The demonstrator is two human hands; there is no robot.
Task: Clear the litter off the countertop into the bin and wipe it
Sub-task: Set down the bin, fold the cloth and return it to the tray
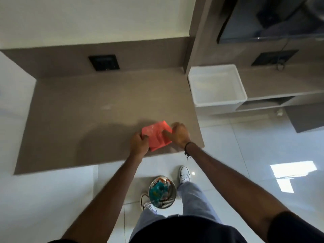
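Countertop [73,109] looked litter-free; only faint smudges showed near its middle. Pink cloth [156,135] lay at the 5 o'clock corner of the slab, by the front edge. Our left hand [139,144] had fingers pinched on its 9 o'clock edge; our right hand [180,134] had fingers curled onto the 3 o'clock edge, grip blurred. We judged the cloth soft, light, limp, best gripped by a folded edge or pressed flat under the palm. Bin [162,192] sat on the floor at 6 o'clock, litter inside. White tray [217,85] sat at 2 o'clock.
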